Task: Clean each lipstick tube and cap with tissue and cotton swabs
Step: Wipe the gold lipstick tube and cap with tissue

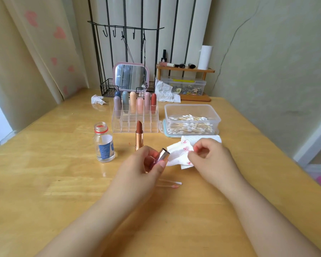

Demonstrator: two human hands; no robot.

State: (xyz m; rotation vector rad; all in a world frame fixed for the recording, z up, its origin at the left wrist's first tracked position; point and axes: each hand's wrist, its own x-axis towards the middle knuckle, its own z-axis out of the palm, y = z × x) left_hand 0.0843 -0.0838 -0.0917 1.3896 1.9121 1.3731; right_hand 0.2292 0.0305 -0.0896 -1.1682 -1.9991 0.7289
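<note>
Gripping cap [160, 157] — left hand [145, 164]; right hand [209, 156] pinching stained tissue [178, 154]

Wooden table [44, 164], heart-print curtain [44, 43], cracked greenish wall [276, 52].

No legible text, number or brand is present. The glass bottle [104, 143] carries a blue-and-white label [106, 147]; its print is too small and blurred to read. No other item shows markings.
</note>
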